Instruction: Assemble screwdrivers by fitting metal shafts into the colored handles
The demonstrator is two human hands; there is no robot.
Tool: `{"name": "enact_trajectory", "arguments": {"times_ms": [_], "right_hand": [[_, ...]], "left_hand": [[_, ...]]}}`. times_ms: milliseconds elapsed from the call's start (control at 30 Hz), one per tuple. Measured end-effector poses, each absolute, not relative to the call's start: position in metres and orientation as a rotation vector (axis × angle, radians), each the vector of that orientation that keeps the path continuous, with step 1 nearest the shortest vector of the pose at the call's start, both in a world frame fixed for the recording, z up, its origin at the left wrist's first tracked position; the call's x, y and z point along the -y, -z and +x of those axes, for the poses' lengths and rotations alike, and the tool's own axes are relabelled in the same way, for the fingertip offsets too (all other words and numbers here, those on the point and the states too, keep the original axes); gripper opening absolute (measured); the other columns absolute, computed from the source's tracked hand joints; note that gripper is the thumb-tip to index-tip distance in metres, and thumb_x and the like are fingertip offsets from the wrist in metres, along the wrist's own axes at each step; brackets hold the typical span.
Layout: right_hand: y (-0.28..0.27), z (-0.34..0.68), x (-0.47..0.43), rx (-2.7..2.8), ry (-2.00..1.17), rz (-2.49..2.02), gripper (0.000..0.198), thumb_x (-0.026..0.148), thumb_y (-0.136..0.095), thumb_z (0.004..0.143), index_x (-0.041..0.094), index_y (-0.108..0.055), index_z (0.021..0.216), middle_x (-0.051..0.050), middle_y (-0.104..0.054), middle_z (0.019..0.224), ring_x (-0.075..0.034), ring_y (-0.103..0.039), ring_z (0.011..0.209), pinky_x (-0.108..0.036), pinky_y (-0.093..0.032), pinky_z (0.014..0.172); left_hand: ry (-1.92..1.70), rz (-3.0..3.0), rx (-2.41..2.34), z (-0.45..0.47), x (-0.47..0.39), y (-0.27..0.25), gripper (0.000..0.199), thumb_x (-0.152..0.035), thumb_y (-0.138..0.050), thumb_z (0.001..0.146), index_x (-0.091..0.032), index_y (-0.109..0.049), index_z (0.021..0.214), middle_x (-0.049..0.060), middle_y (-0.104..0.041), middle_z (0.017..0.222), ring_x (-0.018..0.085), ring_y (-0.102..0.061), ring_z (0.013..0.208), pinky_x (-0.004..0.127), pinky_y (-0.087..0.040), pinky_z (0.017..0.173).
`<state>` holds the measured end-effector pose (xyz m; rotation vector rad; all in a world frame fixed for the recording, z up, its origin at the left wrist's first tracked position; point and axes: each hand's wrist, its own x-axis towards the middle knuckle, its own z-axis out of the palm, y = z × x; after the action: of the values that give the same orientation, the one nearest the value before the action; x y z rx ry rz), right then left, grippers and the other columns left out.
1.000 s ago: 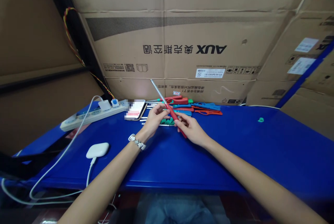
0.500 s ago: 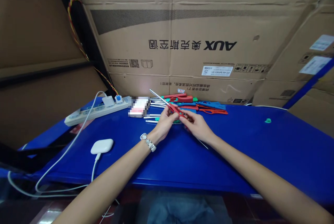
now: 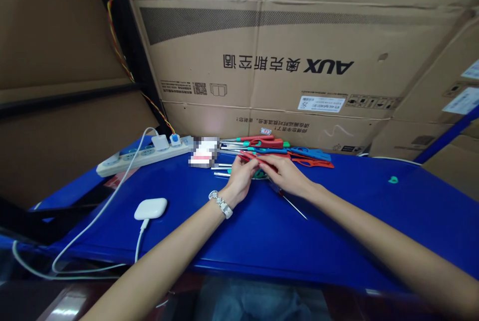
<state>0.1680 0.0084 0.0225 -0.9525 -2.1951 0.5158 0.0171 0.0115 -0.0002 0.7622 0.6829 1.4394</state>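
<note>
Both hands meet over the middle of the blue table around a red long-nosed lighter (image 3: pixel 245 155). My left hand (image 3: pixel 242 174) pinches it from the left. My right hand (image 3: pixel 282 171) closes over its other end, with thumb and fingers pressed on the red handle. A thin metal shaft with a reddish end, like a screwdriver (image 3: pixel 294 205), sticks out below my right hand; whether it is held or lies on the table is unclear. Behind the hands is a pile of red and blue long-nosed lighters (image 3: pixel 267 142), and silver tubes (image 3: pixel 222 174) with green parts show beside my left hand.
A phone with a blurred screen (image 3: pixel 204 152) lies left of the pile. Further left are a power strip (image 3: pixel 144 154) and a white earbud case (image 3: pixel 150 209) on a cable. Blue casing (image 3: pixel 310 153) and a small green piece (image 3: pixel 392 180) lie right. Cardboard (image 3: pixel 284 37) walls the back.
The lighter in my hands has turned, so its metal tube no longer points up to the left in plain view. My view has shifted slightly left.
</note>
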Motion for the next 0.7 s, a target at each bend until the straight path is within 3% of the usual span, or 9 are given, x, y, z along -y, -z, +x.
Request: {"name": "enact_trajectory", "arguments": {"times_ms": [100,333,500,700], "right_hand": [[-0.025,0.168,-0.007,2.162,-0.565,-0.963,0.034,0.036,-0.048,0.098,0.026,-0.069,0.122,-0.008,-0.072,0.114,-0.028,-0.065,0.101,-0.043,-0.047,0.093],[-0.034,0.17,-0.001,2.134,-0.621,-0.99,0.028,0.035,-0.05,0.096,0.025,-0.074,0.107,-0.008,-0.074,0.108,-0.028,-0.066,0.1,-0.042,-0.046,0.095],[-0.033,0.181,-0.012,2.17,-0.622,-1.05,0.03,0.035,-0.046,0.098,0.024,-0.073,0.103,-0.007,-0.074,0.101,-0.025,-0.067,0.09,-0.039,-0.048,0.085],[-0.036,0.19,-0.029,2.232,-0.636,-0.968,0.03,0.041,-0.049,0.096,0.024,-0.074,0.098,-0.004,-0.074,0.093,-0.026,-0.065,0.091,-0.039,-0.048,0.087]], "left_hand": [[-1.416,0.76,-0.654,0.022,-0.009,0.0,0.031,-0.012,-0.073,0.062,-0.017,-0.058,0.088,0.0,-0.068,0.087,0.011,-0.064,0.081,0.027,-0.049,0.083],[-1.373,0.837,-0.7,0.026,-0.004,-0.004,0.006,-0.018,-0.062,0.075,-0.015,-0.063,0.08,0.004,-0.071,0.087,0.014,-0.065,0.084,0.029,-0.05,0.087],[-1.298,0.715,-0.788,0.024,-0.003,-0.004,0.014,-0.017,-0.059,0.086,-0.014,-0.065,0.074,0.005,-0.072,0.083,0.012,-0.066,0.079,0.031,-0.051,0.092],[-1.235,0.704,-0.8,0.017,-0.004,-0.003,0.013,-0.018,-0.063,0.089,-0.013,-0.066,0.077,0.009,-0.073,0.086,0.013,-0.069,0.084,0.033,-0.052,0.098]]}}
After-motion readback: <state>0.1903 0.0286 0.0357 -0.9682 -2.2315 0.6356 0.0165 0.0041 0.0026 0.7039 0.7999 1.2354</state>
